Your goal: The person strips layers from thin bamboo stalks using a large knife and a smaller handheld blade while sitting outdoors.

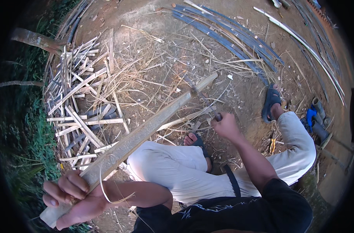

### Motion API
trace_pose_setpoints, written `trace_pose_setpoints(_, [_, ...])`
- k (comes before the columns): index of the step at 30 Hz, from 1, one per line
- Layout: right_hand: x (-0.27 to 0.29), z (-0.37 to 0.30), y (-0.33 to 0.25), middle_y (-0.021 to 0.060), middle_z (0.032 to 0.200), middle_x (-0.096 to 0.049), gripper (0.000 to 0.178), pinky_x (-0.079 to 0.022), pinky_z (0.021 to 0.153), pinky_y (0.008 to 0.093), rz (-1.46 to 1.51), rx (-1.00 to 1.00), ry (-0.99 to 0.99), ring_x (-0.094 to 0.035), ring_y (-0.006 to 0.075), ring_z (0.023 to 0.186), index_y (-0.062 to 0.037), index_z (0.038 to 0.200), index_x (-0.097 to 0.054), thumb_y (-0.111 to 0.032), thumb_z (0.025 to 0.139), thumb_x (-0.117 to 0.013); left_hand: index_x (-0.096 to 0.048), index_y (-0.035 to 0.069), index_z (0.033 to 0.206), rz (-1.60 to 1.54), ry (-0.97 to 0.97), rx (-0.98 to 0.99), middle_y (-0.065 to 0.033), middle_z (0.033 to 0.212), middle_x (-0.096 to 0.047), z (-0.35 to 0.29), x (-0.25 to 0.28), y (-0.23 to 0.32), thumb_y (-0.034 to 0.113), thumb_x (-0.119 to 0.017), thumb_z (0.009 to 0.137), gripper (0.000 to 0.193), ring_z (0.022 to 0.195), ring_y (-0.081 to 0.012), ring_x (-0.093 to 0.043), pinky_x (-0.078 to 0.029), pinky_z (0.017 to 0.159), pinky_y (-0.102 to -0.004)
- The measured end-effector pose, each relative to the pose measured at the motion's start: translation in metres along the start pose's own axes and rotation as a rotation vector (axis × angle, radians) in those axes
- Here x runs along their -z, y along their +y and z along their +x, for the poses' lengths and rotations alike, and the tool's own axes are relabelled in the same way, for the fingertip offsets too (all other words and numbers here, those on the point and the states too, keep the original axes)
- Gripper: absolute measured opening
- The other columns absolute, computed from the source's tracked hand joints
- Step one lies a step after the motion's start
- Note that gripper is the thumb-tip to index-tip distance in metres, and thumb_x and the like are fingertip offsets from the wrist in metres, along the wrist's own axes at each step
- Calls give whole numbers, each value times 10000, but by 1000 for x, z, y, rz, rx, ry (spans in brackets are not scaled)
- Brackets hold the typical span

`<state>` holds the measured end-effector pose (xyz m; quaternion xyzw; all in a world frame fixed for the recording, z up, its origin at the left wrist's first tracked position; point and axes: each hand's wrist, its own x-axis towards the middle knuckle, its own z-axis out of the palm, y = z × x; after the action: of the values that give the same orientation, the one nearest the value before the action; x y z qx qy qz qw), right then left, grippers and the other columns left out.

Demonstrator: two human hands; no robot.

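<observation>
A long, split bamboo slat (146,130) runs slantwise from the lower left to the middle of the view, passing over my thigh. My left hand (78,196) is wrapped round its near end, thumb below and fingers over the top. In my right hand (226,126) is the dark handle of a knife (208,103). Its thin blade lies across the slat close to the far end, touching or just over it; I cannot tell which. A thin curled bamboo shaving (102,182) hangs by my left wrist.
A heap of cut bamboo pieces (81,116) lies on the left, beside green plants (27,136) and a tree trunk (39,40). Shavings (146,70) litter the ground. Long dark strips (231,42) and a pale pole (301,42) lie beyond; bamboo tubes (320,108) sit at right.
</observation>
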<state>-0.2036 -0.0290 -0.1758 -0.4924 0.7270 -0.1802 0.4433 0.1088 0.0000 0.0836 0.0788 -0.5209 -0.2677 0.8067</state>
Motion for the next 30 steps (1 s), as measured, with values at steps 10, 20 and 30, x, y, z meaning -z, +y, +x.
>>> trace_pose_setpoints(10, [-3, 9, 15, 231, 711, -647, 253, -531, 670, 470, -161, 182, 165, -665, 410, 704, 6, 867, -647, -224, 765, -674, -494, 33, 919, 18, 34, -50, -31, 690, -397, -4, -13, 3, 727, -418, 896, 699, 428, -85, -254, -218, 384, -225])
trace_pose_setpoints(20, [9, 60, 50, 256, 806, -677, 268, -545, 742, 457, -235, 61, 169, -678, 411, 801, 26, 867, -683, -223, 772, -653, -513, 38, 944, 44, 46, -1, -21, 609, -425, -1, 6, -1, 745, -374, 901, 722, 412, -81, -339, -286, 373, -237])
trace_pose_setpoints(30, [17, 125, 75, 266, 855, -679, 292, -541, 779, 487, -371, -36, 200, -672, 419, 849, 17, 899, -687, -247, 775, -681, -490, 52, 872, 66, 126, -11, 0, 584, -364, 7, 26, 4, 736, -369, 908, 696, 416, -74, -265, -218, 363, -225])
